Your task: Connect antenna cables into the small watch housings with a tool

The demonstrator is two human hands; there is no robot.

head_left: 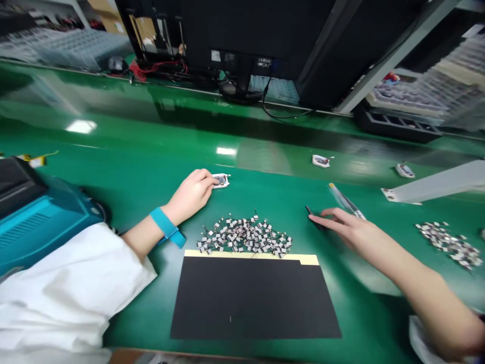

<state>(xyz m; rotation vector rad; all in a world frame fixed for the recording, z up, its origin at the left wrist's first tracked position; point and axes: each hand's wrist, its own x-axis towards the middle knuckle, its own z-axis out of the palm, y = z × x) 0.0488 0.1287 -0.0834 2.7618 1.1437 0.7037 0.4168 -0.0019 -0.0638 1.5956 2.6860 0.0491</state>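
Note:
My left hand [191, 192] rests on the green bench, with its fingertips gripping a small white circuit module [221, 180]. A blue wrist strap [166, 228] circles that wrist. My right hand [341, 227] is slightly blurred, and its fingertips are beside a small black tool [313, 217]. Just beyond them lies a slim transparent tool with a yellow tip [344, 199]. Between my hands is a heap of tiny metal-and-white components with fine wires [244, 235]. Below it lies a black mat with a yellow strip [252, 298].
A second heap of components [447, 245] lies at the right, and single white modules [321, 161] sit farther along the bench. A teal device [45, 222] stands at the left beside my white sleeve [64, 288]. A monitor [246, 30] stands behind the bench.

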